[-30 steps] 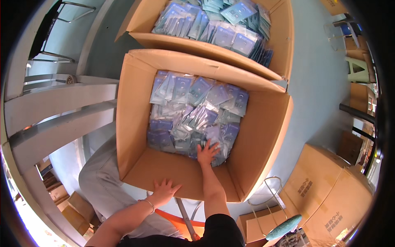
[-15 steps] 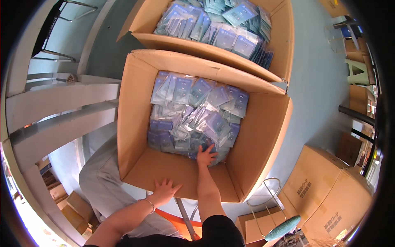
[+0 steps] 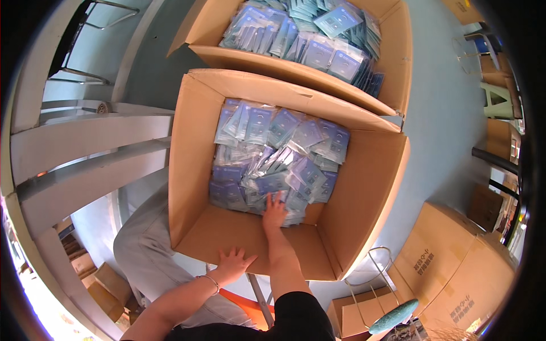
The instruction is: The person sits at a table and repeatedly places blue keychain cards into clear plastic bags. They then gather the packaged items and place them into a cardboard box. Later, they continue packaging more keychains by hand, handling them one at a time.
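Note:
An open cardboard box (image 3: 193,170) stands before me, its bottom covered with clear-wrapped flat packets (image 3: 259,125) holding blue and teal cards. Some lie in rows along the far and left sides; a loose heap overlaps in the middle. My right hand (image 3: 275,211) reaches over the near wall and touches the packets at the near edge of the pile, fingers stretched out. No packet shows lifted in it. On the near wall of the box rests my left hand (image 3: 233,265), with a bracelet at the wrist, fingers spread and holding nothing.
Beyond stands a second open box (image 3: 392,51) full of similar packets. Closed cartons (image 3: 449,261) sit at the lower right, near a wire-framed stool with a teal seat (image 3: 393,316). Pale slatted rails (image 3: 91,139) run along the left. An orange seat (image 3: 244,307) shows below.
My right hand has shifted a little left across the packets, and some near-middle packets lie differently. My left hand stays on the box wall. The whole view has shifted slightly.

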Demonstrator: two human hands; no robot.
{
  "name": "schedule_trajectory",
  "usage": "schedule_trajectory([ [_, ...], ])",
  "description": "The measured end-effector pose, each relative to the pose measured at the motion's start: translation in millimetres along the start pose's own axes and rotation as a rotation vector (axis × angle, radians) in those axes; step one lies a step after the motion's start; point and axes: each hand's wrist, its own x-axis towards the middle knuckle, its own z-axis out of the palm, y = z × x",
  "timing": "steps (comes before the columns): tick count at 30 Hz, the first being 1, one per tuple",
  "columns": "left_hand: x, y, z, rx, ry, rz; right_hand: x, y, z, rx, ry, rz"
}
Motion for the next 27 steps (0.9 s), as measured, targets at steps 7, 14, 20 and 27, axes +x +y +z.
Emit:
schedule_trajectory([
  [7, 3.6, -0.4, 2.1, 0.030, 0.015, 0.038, 1.2, 94.4, 22.0, -0.091, -0.001, 0.363],
  [14, 3.0, -0.1, 8.7, 0.075, 0.011, 0.030, -25.5, 57.0, 15.6, 0.236, -0.045, -0.276],
  [20, -0.5, 0.3, 6.4, 0.057, -0.017, 0.011, 10.3, 71.5, -26.6, 0.425, 0.433, 0.384],
  [27, 4.9, -0.3, 0.1, 0.057, -0.017, 0.032, 58.8, 82.1, -54.9, 0.421, 0.249, 0.550],
])
